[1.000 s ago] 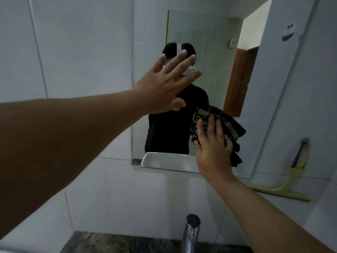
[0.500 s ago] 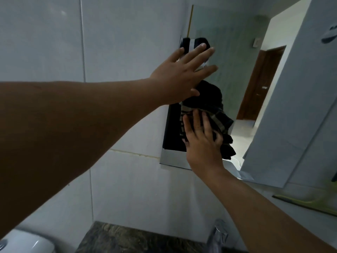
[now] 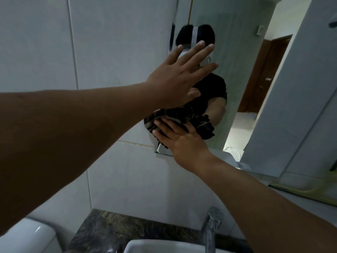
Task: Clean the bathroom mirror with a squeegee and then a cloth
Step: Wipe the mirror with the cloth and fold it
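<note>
Dark plaid fabric cloth (image 3: 184, 118): soft, light, bunches easily; best pinned under a flat palm, not pinched. Right hand (image 3: 179, 138) presses it flat, fingers spread, at the lower left corner of the frameless wall mirror (image 3: 242, 73). Left hand (image 3: 175, 79) open, empty, braced higher. Versus 0.5 s ago: cloth nearer the mirror's left edge.

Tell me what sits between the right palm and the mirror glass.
In the head view, a dark checked cloth lies bunched between the right hand and the wall-mounted bathroom mirror, near its lower left corner. The hand presses it flat with fingers spread.
</note>
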